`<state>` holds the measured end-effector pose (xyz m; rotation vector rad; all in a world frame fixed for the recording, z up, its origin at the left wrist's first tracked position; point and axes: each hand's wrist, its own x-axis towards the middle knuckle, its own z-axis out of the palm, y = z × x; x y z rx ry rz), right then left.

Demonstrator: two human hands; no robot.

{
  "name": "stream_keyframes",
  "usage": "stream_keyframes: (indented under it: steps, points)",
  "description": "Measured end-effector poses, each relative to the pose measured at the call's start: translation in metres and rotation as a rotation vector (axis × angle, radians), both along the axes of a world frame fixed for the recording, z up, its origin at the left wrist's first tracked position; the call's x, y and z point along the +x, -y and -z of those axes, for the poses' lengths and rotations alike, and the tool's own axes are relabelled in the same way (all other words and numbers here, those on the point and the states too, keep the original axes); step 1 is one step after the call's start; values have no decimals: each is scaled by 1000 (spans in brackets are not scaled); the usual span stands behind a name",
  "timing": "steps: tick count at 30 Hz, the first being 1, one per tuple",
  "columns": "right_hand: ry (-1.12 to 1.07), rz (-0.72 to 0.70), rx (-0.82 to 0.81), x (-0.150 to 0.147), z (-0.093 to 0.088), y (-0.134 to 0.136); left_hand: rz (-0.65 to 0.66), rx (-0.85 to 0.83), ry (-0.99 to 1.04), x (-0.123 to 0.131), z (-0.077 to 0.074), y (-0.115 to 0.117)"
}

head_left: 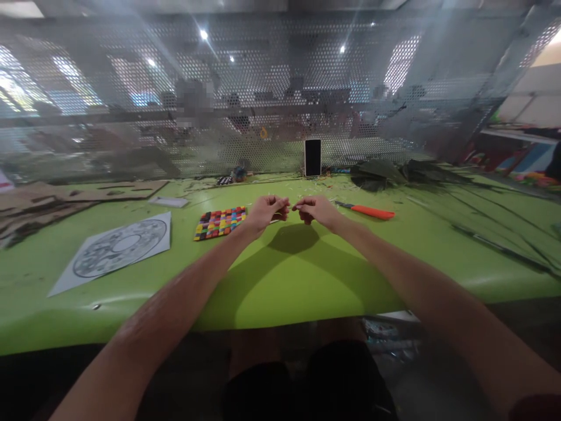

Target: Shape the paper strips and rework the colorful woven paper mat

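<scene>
Green tabletop [289, 292] bears a checkered mat [219, 223] beside the left grip [268, 211].

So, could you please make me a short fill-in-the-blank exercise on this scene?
1. Of the two hands, the one nearer the colourful mat is the ____.
2. Of the two hands, the one nearer the orange-handled tool is the ____.
3. The colour of the table is ____.
4. Rather than lying flat, the phone stands ____.

Missing words: left hand; right hand; green; upright.
</scene>
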<state>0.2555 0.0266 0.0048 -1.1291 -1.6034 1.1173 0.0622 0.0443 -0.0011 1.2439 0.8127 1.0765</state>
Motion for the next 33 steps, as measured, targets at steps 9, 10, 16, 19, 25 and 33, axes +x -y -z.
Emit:
stream_keyframes:
  steps: [9, 10, 16, 19, 25, 33]
  points:
    - [-202, -85, 4, -9, -1, 10, 165, 93, 104, 1, -2, 5]
    - [-215, -88, 17, -8, -2, 11, 166, 93, 112, 1, -2, 6]
    - [-261, -120, 95, -10, -6, 15, 215, 96, 147, 4, -1, 8]
    - [-290, -123, 106, -11, -9, 18, 270, 121, 171, 4, 0, 11]
    - [-294, -149, 67, -10, -12, 20, 366, 106, 169, 4, -3, 18]
    - [-296, -165, 55, -8, -10, 16, 359, 49, 200, 0, -3, 17]
